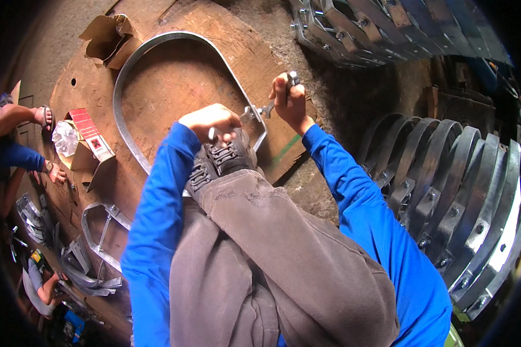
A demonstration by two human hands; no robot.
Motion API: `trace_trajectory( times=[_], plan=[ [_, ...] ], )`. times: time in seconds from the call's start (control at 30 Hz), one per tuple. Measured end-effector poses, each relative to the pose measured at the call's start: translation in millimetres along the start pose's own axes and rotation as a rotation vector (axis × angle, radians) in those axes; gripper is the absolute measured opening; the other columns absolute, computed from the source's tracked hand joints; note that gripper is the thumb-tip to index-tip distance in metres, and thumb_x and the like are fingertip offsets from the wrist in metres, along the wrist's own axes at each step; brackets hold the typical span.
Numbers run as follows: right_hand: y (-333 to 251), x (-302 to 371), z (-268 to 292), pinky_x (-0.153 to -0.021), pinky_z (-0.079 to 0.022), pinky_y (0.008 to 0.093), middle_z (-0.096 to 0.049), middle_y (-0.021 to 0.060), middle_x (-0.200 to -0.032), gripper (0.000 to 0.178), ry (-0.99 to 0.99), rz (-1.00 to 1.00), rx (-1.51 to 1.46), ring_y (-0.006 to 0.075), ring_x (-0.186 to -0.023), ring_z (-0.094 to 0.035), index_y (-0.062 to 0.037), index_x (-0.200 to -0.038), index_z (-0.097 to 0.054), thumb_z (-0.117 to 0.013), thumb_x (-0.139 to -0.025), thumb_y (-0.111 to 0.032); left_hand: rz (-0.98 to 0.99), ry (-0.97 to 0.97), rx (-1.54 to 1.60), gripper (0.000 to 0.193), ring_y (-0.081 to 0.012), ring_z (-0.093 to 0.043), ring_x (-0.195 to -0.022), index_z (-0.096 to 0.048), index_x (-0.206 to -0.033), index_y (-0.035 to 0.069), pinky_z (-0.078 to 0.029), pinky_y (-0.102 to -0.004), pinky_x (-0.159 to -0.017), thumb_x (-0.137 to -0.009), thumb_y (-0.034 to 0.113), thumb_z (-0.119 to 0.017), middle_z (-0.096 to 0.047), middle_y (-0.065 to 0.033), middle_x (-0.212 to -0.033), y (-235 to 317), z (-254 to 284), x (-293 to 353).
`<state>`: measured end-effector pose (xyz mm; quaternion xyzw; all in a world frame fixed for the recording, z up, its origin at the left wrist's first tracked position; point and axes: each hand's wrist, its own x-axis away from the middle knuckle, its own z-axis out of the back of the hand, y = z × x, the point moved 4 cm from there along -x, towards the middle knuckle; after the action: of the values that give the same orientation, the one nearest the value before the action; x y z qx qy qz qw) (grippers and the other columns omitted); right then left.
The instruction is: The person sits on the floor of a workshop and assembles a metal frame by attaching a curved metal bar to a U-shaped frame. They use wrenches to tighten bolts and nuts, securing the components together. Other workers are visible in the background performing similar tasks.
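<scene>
A large flat-metal hoop clamp (119, 98) lies on the wooden board in front of me, its bolted joint (259, 113) at the right side. My left hand (211, 121) is closed around a spanner whose jaw sits on the left of the joint; the tool's handle end pokes out below the fingers. On the other side of the joint, my right hand (289, 103) grips a second spanner (294, 77), with its jaw at the bolt and its other end above the fist. My dark laced shoe (228, 155) is just under the left hand, beside the hoop.
Finished-looking hoop clamps stand in rows at the right (446, 191) and far right (388, 29). An open cardboard box (110, 43) and a red-and-white carton (90, 141) sit at the left. Another person's hand (55, 172) is near more clamp parts (101, 231).
</scene>
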<state>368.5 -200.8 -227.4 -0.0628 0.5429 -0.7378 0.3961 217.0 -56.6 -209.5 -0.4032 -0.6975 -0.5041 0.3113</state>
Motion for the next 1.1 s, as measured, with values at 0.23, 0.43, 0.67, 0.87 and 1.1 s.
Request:
trace_trajectory(
  times=[0.23, 0.43, 0.67, 0.87, 1.1],
  plan=[
    [-15, 27, 7, -0.050, -0.047, 0.0345, -0.057, 0.0107, -0.064, 0.028, -0.109, 0.138, 0.068, 0.0272, -0.053, -0.061, -0.0037, -0.075, -0.056, -0.051, -0.099, -0.016, -0.016, 0.017, -0.701, 0.028, -0.0172, -0.061, -0.058, -0.068, -0.092, 0.000, -0.050, -0.0346, -0.053, -0.090, 0.026, -0.060, -0.064, -0.0102, -0.070, 27, 37, -3],
    [-2, 42, 23, -0.050, -0.048, 0.0307, -0.062, 0.0069, -0.068, 0.032, -0.078, -0.076, -0.047, 0.0162, -0.053, -0.060, -0.0048, -0.077, -0.062, -0.051, -0.100, -0.024, -0.419, 0.696, -1.257, 0.018, -0.0344, -0.068, -0.084, -0.073, -0.090, 0.004, -0.054, -0.0426, -0.076, -0.079, 0.017, -0.068, -0.069, -0.0217, -0.086, 31, 45, 37],
    [4, 36, 16, -0.051, -0.045, 0.0271, -0.060, 0.0054, -0.067, 0.042, -0.150, -0.083, 0.010, 0.0116, -0.055, -0.057, -0.0023, -0.078, -0.061, -0.044, -0.104, -0.031, -0.171, 0.241, -0.964, 0.025, -0.0154, -0.063, -0.053, -0.073, -0.098, -0.001, -0.050, -0.0322, -0.050, -0.085, 0.020, -0.067, -0.069, -0.0098, -0.069, 63, 45, 37],
    [-5, 33, 10, -0.048, -0.043, 0.0264, -0.059, 0.0053, -0.065, 0.041, -0.100, 0.055, 0.041, 0.0108, -0.051, -0.056, -0.0035, -0.073, -0.059, -0.046, -0.103, -0.028, -0.025, 0.157, -1.000, 0.024, -0.0117, -0.053, -0.049, -0.074, -0.081, 0.002, -0.042, -0.0290, -0.043, -0.085, 0.026, -0.069, -0.062, -0.0038, -0.061, 92, 46, -1],
    [-13, 29, 5, -0.053, -0.048, 0.0351, -0.061, 0.0092, -0.069, 0.024, -0.147, 0.046, 0.082, 0.0280, -0.060, -0.063, -0.0051, -0.077, -0.058, -0.054, -0.098, -0.016, -0.011, 0.047, -1.296, 0.019, -0.0125, -0.056, -0.050, -0.074, -0.076, 0.006, -0.044, -0.0304, -0.045, -0.080, 0.024, -0.070, -0.064, -0.0033, -0.061, 123, 42, -35]
  ],
)
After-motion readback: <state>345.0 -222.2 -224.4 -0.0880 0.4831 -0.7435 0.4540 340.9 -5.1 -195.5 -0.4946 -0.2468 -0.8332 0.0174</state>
